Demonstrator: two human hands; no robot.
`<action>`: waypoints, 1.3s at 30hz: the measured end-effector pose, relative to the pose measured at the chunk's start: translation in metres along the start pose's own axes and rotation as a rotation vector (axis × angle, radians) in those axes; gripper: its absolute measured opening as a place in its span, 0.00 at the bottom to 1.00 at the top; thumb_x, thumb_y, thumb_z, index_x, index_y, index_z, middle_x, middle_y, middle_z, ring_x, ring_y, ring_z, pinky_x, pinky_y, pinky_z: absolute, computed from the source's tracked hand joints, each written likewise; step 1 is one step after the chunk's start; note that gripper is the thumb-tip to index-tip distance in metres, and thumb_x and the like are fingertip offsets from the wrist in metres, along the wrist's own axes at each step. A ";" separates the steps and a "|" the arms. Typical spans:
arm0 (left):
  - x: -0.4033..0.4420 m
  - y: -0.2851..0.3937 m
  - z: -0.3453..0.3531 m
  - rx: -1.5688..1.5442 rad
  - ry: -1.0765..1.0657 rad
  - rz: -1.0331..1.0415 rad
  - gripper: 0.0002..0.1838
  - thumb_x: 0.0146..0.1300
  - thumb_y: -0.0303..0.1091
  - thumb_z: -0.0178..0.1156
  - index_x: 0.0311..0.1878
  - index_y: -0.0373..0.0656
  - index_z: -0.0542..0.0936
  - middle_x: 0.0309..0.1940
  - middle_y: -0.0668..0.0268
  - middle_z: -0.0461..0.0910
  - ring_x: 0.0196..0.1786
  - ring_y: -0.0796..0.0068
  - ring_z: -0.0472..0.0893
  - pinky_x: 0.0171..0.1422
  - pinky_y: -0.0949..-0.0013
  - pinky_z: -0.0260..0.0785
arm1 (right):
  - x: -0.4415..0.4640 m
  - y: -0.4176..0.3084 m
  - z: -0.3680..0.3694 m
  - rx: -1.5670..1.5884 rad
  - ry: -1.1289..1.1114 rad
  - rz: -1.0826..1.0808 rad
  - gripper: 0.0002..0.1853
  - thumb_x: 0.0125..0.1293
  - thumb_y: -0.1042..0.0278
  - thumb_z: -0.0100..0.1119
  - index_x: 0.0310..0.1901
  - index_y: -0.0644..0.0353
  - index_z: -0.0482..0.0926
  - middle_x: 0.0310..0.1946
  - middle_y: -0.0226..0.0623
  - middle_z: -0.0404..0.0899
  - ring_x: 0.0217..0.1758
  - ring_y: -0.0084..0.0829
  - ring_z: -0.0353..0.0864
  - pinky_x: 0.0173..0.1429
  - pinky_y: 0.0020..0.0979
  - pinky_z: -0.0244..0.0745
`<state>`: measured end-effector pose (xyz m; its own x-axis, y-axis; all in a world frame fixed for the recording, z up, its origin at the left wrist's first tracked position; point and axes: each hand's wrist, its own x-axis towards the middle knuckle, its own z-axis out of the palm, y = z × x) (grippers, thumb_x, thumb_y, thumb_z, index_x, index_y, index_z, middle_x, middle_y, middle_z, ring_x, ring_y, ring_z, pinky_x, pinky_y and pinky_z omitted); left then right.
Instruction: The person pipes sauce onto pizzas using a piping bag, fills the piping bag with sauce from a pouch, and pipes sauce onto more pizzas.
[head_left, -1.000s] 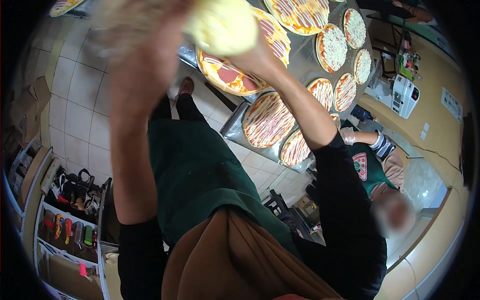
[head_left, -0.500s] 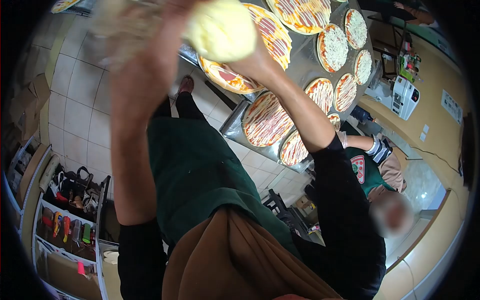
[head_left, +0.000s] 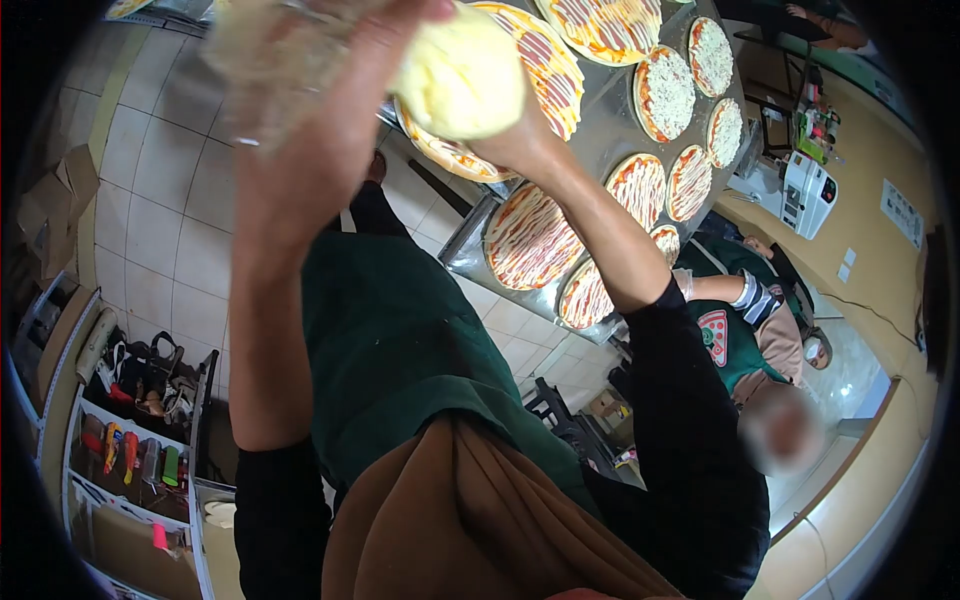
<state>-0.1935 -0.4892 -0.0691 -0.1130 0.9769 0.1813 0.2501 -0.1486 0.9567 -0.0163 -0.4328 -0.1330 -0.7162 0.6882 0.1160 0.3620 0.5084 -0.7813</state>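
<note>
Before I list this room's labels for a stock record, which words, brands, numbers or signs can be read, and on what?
No text can be read.
Wall sheet: too small.
White machine: any markings too small.
Co-worker's apron badge: pizza-slice picture, no readable lettering.

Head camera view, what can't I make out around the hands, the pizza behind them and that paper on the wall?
- Right hand, head view: most fingers hidden by the pale yellow mass.
- Left hand, head view: blurred.
- Clear plastic, head view: blurred, cut off by the top edge.
- Pizza, head view: partly covered by the mass and right hand.
- Wall paper, head view: print too small to read.
</note>
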 end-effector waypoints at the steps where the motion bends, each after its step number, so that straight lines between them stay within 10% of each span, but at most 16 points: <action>1: -0.006 -0.007 0.002 0.068 -0.050 0.030 0.12 0.69 0.26 0.46 0.48 0.39 0.77 0.45 0.58 0.76 0.45 0.65 0.78 0.51 0.66 0.70 | -0.008 -0.001 -0.003 0.003 0.036 -0.022 0.22 0.50 0.71 0.69 0.49 0.62 0.77 0.44 0.41 0.81 0.46 0.36 0.81 0.53 0.32 0.74; 6: -0.010 -0.018 -0.004 0.677 -0.117 0.389 0.16 0.66 0.22 0.44 0.53 0.40 0.78 0.51 0.55 0.77 0.51 0.60 0.78 0.57 0.64 0.70 | -0.016 -0.003 -0.003 0.031 0.063 0.001 0.18 0.50 0.68 0.67 0.44 0.62 0.80 0.39 0.42 0.83 0.40 0.40 0.84 0.46 0.33 0.78; 12: -0.011 -0.015 0.003 0.002 -0.004 -0.056 0.20 0.53 0.18 0.57 0.52 0.38 0.78 0.46 0.57 0.79 0.51 0.59 0.77 0.52 0.63 0.70 | -0.012 -0.009 0.000 0.016 0.100 0.021 0.21 0.50 0.67 0.69 0.48 0.62 0.78 0.39 0.43 0.83 0.42 0.38 0.84 0.48 0.31 0.78; 13: -0.012 -0.021 0.003 0.671 -0.074 0.370 0.19 0.57 0.17 0.56 0.53 0.38 0.78 0.46 0.56 0.79 0.51 0.61 0.78 0.50 0.64 0.72 | -0.022 -0.007 -0.006 0.005 0.106 0.023 0.22 0.49 0.68 0.69 0.48 0.62 0.78 0.40 0.42 0.83 0.43 0.37 0.84 0.49 0.31 0.78; 17: 0.000 -0.015 0.029 0.299 -0.127 0.418 0.17 0.61 0.21 0.56 0.54 0.40 0.78 0.49 0.58 0.78 0.52 0.68 0.77 0.49 0.67 0.73 | -0.039 -0.006 -0.032 0.091 0.132 0.200 0.24 0.49 0.68 0.71 0.51 0.61 0.78 0.43 0.40 0.83 0.46 0.33 0.84 0.53 0.29 0.77; 20: 0.002 -0.010 0.023 -0.103 -0.157 -0.084 0.19 0.63 0.21 0.53 0.57 0.43 0.77 0.55 0.62 0.76 0.55 0.69 0.76 0.52 0.69 0.73 | -0.017 -0.011 -0.037 0.074 0.141 0.201 0.20 0.53 0.72 0.66 0.49 0.61 0.78 0.42 0.40 0.83 0.46 0.31 0.83 0.53 0.30 0.76; 22: 0.056 -0.012 0.051 -0.369 0.336 0.064 0.11 0.70 0.34 0.51 0.43 0.36 0.78 0.36 0.63 0.79 0.37 0.77 0.78 0.41 0.74 0.71 | 0.013 -0.016 -0.032 0.102 0.113 0.165 0.18 0.55 0.74 0.63 0.49 0.64 0.77 0.42 0.43 0.81 0.45 0.32 0.81 0.53 0.31 0.74; 25: 0.064 -0.032 0.059 0.064 0.603 -0.299 0.12 0.70 0.35 0.51 0.47 0.36 0.79 0.40 0.63 0.80 0.40 0.76 0.79 0.42 0.74 0.72 | 0.055 -0.010 -0.015 0.307 0.146 0.086 0.23 0.53 0.70 0.68 0.51 0.67 0.75 0.40 0.49 0.81 0.43 0.35 0.81 0.48 0.33 0.75; 28: 0.031 0.017 0.006 -0.324 0.317 -0.195 0.13 0.71 0.35 0.51 0.48 0.37 0.78 0.43 0.63 0.80 0.43 0.77 0.79 0.44 0.73 0.72 | 0.066 0.001 -0.010 0.294 -0.036 0.093 0.28 0.52 0.70 0.69 0.55 0.65 0.72 0.49 0.46 0.78 0.50 0.35 0.78 0.53 0.33 0.73; 39: 0.020 -0.017 0.038 -0.233 0.043 0.026 0.11 0.68 0.25 0.53 0.51 0.36 0.78 0.42 0.64 0.79 0.42 0.77 0.78 0.46 0.74 0.71 | -0.013 0.005 -0.041 0.174 0.070 0.242 0.30 0.52 0.67 0.71 0.57 0.64 0.71 0.49 0.43 0.79 0.50 0.32 0.78 0.54 0.32 0.74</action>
<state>-0.1633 -0.4612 -0.0908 -0.1513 0.9657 0.2112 0.0252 -0.2098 0.9774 0.0196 -0.4182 -0.1139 -0.5768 0.8154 -0.0488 0.4046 0.2333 -0.8842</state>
